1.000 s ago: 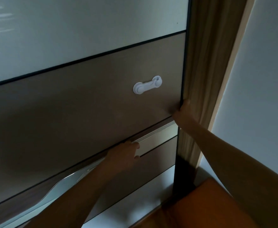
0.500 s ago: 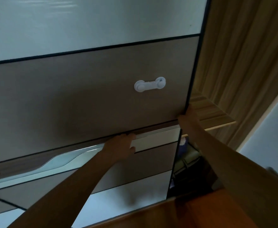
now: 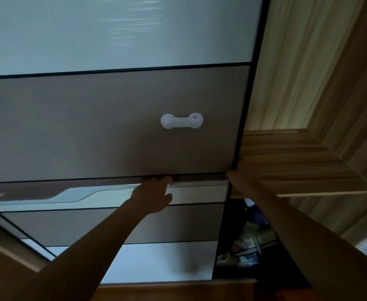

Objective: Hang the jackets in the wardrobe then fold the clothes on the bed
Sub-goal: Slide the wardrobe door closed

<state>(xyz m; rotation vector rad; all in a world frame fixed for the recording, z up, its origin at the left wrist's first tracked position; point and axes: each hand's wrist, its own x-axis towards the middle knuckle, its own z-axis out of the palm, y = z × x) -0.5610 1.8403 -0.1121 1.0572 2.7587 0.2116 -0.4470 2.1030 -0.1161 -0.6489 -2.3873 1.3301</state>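
The wardrobe's sliding door [image 3: 113, 127], brown and frosted white panels with dark trim, fills the view. My left hand [image 3: 154, 195] has its fingers hooked into the silver handle strip [image 3: 200, 191] in the door's middle band. My right hand [image 3: 235, 170] grips the door's right edge, its fingers hidden behind the edge. The door stands partly slid to the left, showing the wardrobe's inside with a wooden shelf [image 3: 291, 164]. No jackets are in view.
A white child-safety latch [image 3: 181, 121] is stuck on the brown panel. Below the shelf lie dark and colourful stored items [image 3: 252, 242]. The wardrobe's wood-grain side wall [image 3: 308, 61] runs up the right. An orange-brown surface [image 3: 178, 292] lies along the bottom edge.
The door has slid further left with both hands on it, widening the opening. The shelf and the stored items below it have come into view.
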